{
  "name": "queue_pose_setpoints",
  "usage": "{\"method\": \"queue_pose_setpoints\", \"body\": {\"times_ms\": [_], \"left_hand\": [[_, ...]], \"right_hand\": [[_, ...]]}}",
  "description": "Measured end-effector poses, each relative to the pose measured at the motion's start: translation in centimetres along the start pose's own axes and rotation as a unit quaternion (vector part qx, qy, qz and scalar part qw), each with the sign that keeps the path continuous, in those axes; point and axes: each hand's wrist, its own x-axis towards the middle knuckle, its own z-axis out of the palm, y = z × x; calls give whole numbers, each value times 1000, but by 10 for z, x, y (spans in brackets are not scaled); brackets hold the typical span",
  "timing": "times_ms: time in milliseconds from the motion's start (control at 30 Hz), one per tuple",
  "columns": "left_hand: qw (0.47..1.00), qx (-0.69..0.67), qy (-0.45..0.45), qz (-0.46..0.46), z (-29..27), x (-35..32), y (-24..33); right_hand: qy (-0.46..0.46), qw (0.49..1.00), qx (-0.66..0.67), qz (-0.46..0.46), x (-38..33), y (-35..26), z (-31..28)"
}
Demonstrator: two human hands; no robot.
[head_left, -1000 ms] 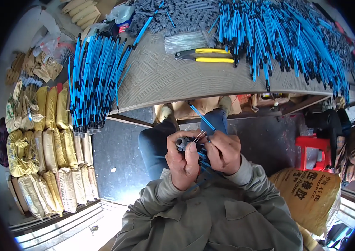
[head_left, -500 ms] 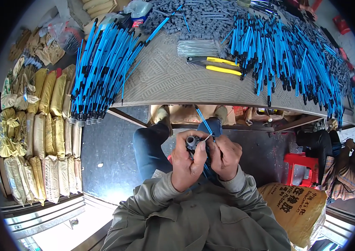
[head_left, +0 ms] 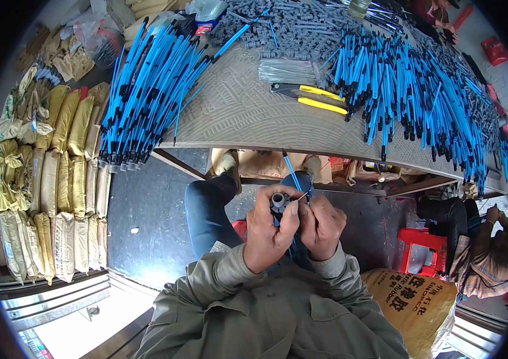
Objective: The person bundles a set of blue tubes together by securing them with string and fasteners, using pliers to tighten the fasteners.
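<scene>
With my left grip (head_left: 270, 230) closed round a grey fitting (head_left: 278, 201) and my right grip (head_left: 324, 225) seemingly pinching a blue tube (head_left: 290, 169), between me and the tabletop (head_left: 236, 122), I judge I'm guiding thin wire (head_left: 303, 196), which next calls for steadiness.

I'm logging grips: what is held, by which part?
Left hand: a grey fitting, around its sides near the open end. Right hand: any hold is hidden; it cannot be told.

- Gripping grey fitting (head_left: 278, 200) in left hand (head_left: 270, 232).
- Noted right hand (head_left: 325, 224) just beside left, near blue rod (head_left: 290, 165).
- Noted on table (head_left: 230, 116): pliers (head_left: 322, 106), wires (head_left: 287, 70), grey parts (head_left: 287, 27), rod pile (head_left: 385, 84).
</scene>
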Motion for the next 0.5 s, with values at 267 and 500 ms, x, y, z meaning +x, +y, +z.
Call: {"method": "queue_pose_setpoints", "body": {"times_ms": [267,500], "left_hand": [[998,-34,-28,44,-8,3,-17],[998,-33,-40,42,-6,1,-17]], "right_hand": [[-113,993,-9,-14,0,3,-16],[-90,994,61,-29,-17,15,-10]]}}
